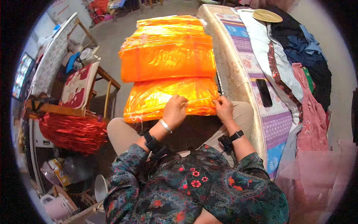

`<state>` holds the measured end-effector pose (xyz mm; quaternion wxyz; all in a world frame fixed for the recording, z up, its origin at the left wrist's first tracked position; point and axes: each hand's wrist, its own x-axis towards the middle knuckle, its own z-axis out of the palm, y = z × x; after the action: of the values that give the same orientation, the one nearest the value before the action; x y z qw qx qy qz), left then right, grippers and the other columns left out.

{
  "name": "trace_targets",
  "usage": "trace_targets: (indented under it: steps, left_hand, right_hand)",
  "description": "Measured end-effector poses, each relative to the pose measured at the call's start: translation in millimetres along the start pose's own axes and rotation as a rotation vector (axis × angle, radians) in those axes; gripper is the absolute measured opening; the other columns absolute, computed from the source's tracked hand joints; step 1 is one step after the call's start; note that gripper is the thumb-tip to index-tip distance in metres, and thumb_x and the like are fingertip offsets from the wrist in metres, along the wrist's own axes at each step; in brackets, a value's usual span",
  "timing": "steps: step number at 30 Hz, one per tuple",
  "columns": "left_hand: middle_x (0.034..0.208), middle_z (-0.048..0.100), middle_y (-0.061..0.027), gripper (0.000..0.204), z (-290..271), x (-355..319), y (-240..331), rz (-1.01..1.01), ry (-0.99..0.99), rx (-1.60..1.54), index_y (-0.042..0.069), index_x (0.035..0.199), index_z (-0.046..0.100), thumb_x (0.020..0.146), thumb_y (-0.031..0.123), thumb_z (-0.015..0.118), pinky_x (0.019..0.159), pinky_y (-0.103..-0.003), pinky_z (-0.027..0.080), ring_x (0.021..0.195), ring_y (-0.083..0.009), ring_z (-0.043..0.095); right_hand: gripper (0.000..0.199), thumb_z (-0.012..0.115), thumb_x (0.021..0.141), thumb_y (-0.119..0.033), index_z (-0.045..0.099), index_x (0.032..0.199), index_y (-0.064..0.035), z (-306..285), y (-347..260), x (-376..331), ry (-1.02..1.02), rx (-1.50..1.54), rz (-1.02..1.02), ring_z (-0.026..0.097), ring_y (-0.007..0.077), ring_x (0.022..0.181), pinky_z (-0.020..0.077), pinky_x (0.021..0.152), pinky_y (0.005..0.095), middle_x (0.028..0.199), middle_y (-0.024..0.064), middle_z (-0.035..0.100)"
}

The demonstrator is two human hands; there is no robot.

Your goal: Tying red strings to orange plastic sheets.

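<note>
A thick stack of shiny orange plastic mesh-like sheets or bags (167,61) lies in front of me, its nearest part by my knees. My left hand (175,113) is closed in a pinch above the near edge. From its fingertips a thin pale string (199,99) runs across the orange plastic toward my other hand. My right hand (223,109) is closed near the right corner of the stack, gripping a thin needle-like tool (212,93) that points up and to the left. What exactly lies between the left fingertips is partly hidden.
Right of me runs a bed edge (238,86) with a patterned cover, a black phone (264,92), heaped clothes (305,48) and a woven fan (267,15). At left stand a wooden chair (108,80), a bundle of red strips (72,132) and a pink bucket (57,207).
</note>
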<state>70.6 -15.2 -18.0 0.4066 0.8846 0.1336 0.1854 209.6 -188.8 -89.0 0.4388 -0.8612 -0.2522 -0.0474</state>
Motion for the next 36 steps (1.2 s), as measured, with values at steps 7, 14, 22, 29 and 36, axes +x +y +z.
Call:
trace_targets:
  steps: [7, 14, 22, 29, 36]
  left_hand:
    - [0.077, 0.05, -0.0149, 0.022, 65.6, 33.1, 19.9, 0.269, 0.056, 0.525, 0.003, 0.077, 0.053, 0.064, 0.018, 0.063, 0.061, -0.04, 0.041, 0.074, -0.0303, 0.051]
    - [0.059, 0.051, -0.0116, 0.016, 76.9, 40.6, -7.8, 0.178, 0.198, 0.507, 0.005, 0.059, 0.051, 0.072, 0.012, 0.056, 0.048, -0.037, 0.043, 0.056, -0.0283, 0.053]
    - [0.065, 0.051, -0.0159, 0.006, 73.2, 32.9, -7.9, 0.0, 0.215, 0.344, 0.002, 0.065, 0.053, 0.071, 0.003, 0.053, 0.053, -0.039, 0.042, 0.063, -0.0339, 0.052]
    - [0.066, 0.056, -0.0081, 0.011, 89.0, 33.5, -16.0, -0.23, 0.328, -0.382, 0.0, 0.086, 0.06, 0.08, 0.006, 0.053, 0.053, -0.027, 0.042, 0.058, -0.0149, 0.053]
    - [0.069, 0.055, -0.0025, 0.014, 87.3, 36.2, -10.4, -0.321, 0.381, -0.683, -0.003, 0.09, 0.059, 0.081, 0.006, 0.054, 0.054, -0.021, 0.039, 0.06, -0.0088, 0.049]
  right_hand:
    - [0.021, 0.064, 0.071, -0.018, 0.051, 0.066, -0.0031, -11.1, -1.5, 8.8, 0.019, 0.022, -0.064, 0.054, 0.0266, 0.055, 0.0412, 0.05, 0.0339, 0.061, 0.0126, 0.054]
    - [0.019, 0.063, 0.069, -0.016, 0.05, 0.066, -0.0026, -8.6, 13.7, 3.4, -0.107, 0.053, -0.099, 0.054, 0.0315, 0.06, 0.042, 0.052, 0.0368, 0.064, 0.0143, 0.054]
    - [0.015, 0.058, 0.07, -0.012, 0.05, 0.069, 0.0002, -4.8, 12.3, 10.0, -0.341, 0.26, 0.059, 0.056, 0.022, 0.056, 0.0427, 0.051, 0.0315, 0.06, 0.0142, 0.054]
    - [0.014, 0.057, 0.074, -0.014, 0.053, 0.075, -0.0002, 3.6, 14.9, 7.8, -0.559, 0.307, 0.106, 0.052, 0.0141, 0.056, 0.0413, 0.053, 0.0272, 0.06, 0.0077, 0.054]
    - [0.016, 0.053, 0.079, -0.014, 0.059, 0.087, -0.0024, -0.3, 23.8, 9.8, -0.613, 0.495, 0.227, 0.052, 0.0101, 0.063, 0.042, 0.059, 0.0255, 0.063, 0.0051, 0.055]
